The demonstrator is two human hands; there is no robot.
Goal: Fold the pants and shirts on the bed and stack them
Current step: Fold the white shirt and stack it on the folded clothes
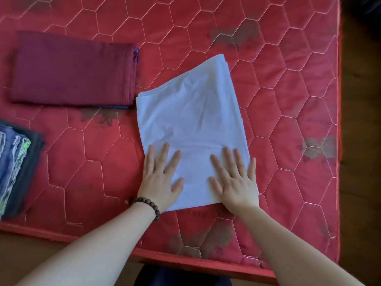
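Two folded stacks (72, 69), red quilted mattress (288, 100), perhaps wooden floor (360, 100)

Both forearms are bare, and a dark beaded bracelet (146, 205) (round brown beads) circles the left wrist.

The single head-worn camera looks forward and steeply down from the person's standing place at the near edge of the red quilted mattress (288, 120). It sits close, so both forearms reach up from the bottom. The wide lens bows the mattress edges and catches floor (360, 141) at right.
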